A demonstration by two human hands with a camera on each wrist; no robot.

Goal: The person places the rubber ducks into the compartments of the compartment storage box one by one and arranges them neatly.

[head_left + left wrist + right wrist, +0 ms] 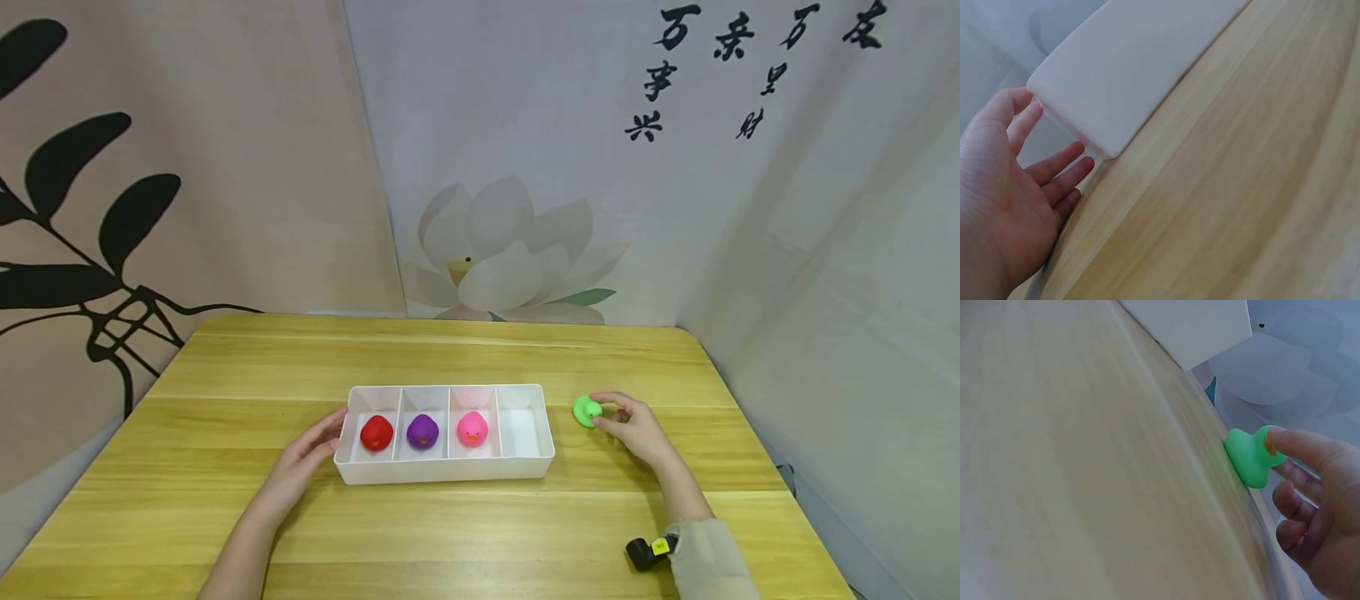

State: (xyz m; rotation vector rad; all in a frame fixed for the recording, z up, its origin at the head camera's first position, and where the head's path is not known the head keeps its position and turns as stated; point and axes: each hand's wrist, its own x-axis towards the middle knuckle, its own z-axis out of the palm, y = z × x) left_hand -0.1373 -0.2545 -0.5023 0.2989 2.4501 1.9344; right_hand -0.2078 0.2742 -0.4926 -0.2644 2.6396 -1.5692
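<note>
A long white tray with several compartments in a row stands on the table. From the left it holds a red toy duck, a purple toy duck and a pink toy duck; its rightmost compartment holds nothing. At the tray's left end my left hand touches the wall with loosely extended fingers, the thumb at the corner in the left wrist view. To the right of the tray, my right hand pinches a green toy duck by its head between thumb and index finger.
The wooden table reaches to a printed cloth backdrop with a lotus and dark writing. A small black device with a yellow label sits at the right sleeve.
</note>
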